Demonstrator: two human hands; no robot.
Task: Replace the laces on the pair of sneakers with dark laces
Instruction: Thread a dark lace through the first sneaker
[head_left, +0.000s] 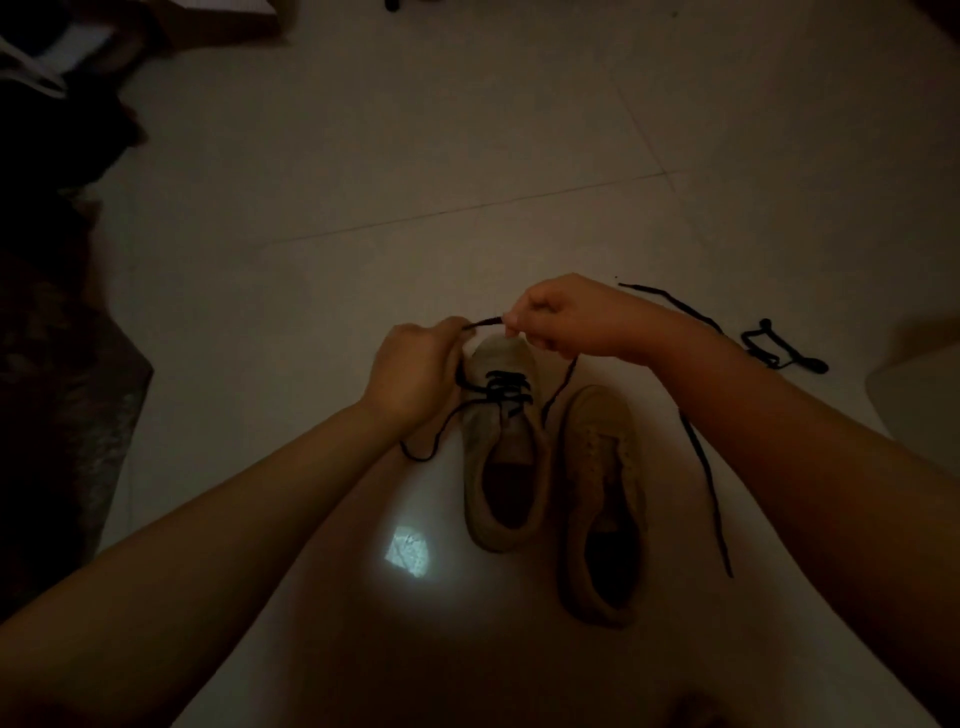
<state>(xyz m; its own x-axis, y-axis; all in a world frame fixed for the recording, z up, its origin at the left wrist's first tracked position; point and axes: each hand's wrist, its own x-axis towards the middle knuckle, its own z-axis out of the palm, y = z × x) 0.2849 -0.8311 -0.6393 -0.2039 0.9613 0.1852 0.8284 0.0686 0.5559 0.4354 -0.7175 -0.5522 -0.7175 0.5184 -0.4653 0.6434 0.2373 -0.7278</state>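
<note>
Head view: both hands pinch one dark lace (485, 322), the left hand (415, 371) and right hand (563, 319) stretching a short span between them. Just below that grip sits the left sneaker (501, 447) (lace crossed through its front eyelets only). Beside it, the right sneaker (602, 499) is unlaced. A second dark lace (704, 483) lies right of the grip.
</note>
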